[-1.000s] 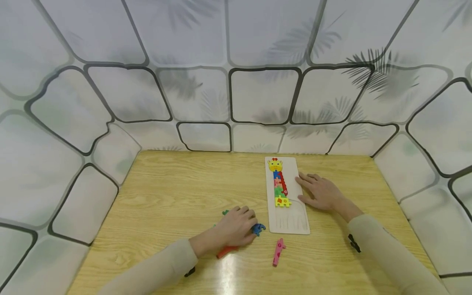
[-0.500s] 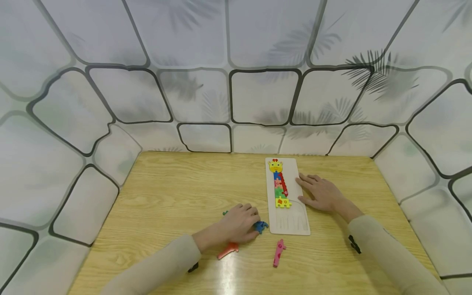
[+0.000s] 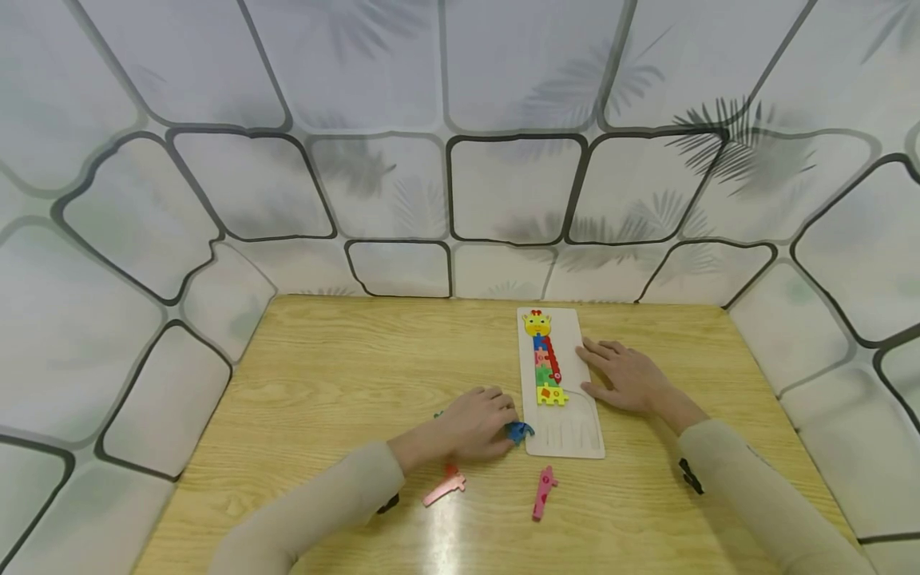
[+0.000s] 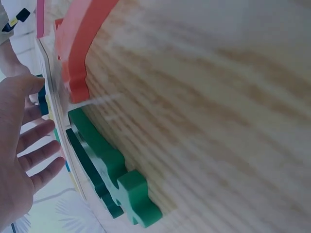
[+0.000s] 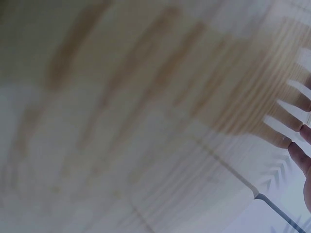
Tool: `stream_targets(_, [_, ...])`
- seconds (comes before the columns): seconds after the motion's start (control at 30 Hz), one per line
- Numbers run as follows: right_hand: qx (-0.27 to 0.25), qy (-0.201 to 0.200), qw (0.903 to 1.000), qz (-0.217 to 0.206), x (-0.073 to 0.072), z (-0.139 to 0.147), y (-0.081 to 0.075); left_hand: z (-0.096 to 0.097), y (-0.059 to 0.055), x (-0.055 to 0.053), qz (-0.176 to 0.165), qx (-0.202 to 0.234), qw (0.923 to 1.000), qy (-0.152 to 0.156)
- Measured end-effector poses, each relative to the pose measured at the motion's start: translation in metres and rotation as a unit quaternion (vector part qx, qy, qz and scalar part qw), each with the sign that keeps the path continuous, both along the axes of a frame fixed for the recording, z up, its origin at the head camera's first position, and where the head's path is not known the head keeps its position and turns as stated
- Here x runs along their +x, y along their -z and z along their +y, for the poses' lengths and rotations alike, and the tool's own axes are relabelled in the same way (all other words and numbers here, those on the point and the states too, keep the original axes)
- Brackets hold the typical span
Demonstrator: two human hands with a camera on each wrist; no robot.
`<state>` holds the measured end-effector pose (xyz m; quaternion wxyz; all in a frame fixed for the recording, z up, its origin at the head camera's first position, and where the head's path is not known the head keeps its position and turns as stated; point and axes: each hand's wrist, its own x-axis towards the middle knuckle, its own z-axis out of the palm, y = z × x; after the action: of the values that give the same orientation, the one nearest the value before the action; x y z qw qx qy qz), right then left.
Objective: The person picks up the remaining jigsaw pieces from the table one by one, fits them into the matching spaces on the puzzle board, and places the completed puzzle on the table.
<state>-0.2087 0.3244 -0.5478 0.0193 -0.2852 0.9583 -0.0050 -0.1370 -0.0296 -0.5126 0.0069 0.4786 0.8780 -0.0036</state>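
Observation:
In the head view my left hand (image 3: 477,423) pinches a blue puzzle piece (image 3: 519,433) at the lower left edge of a pale wooden puzzle board (image 3: 573,343). In the left wrist view the dark blue piece shows by the thumb, and the other fingers of that hand (image 4: 24,141) are spread. On the board lies a giraffe's yellow head (image 3: 537,323) above a neck of coloured pieces, with a yellow piece (image 3: 551,395) lowest; below are bare grooves. My right hand (image 3: 624,377) rests with spread fingers at the board's right edge.
A pink piece (image 3: 544,493) lies in front of the board. Left of it are an orange-red piece (image 3: 446,489) and another partly covered by the left arm. Two green pieces (image 4: 99,145) lie behind the left wrist. Patterned walls (image 3: 402,267) enclose the table.
My left hand has moved right and slightly away from me with the blue piece, up to the board's edge. More of the orange-red pieces shows. The right hand stays put.

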Motion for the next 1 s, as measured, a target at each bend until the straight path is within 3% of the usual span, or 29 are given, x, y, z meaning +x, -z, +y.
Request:
stream_targets(0.23, [-0.001,0.002,1.0000,-0.001,0.000,0.000,0.000,0.009,0.001,-0.008,0.009,-0.013,0.9995,0.026])
stream_targets(1.0, [-0.004,0.002,1.0000,0.008,0.002,-0.001,-0.003,0.034,0.002,-0.017,0.014,-0.016,0.9989,0.042])
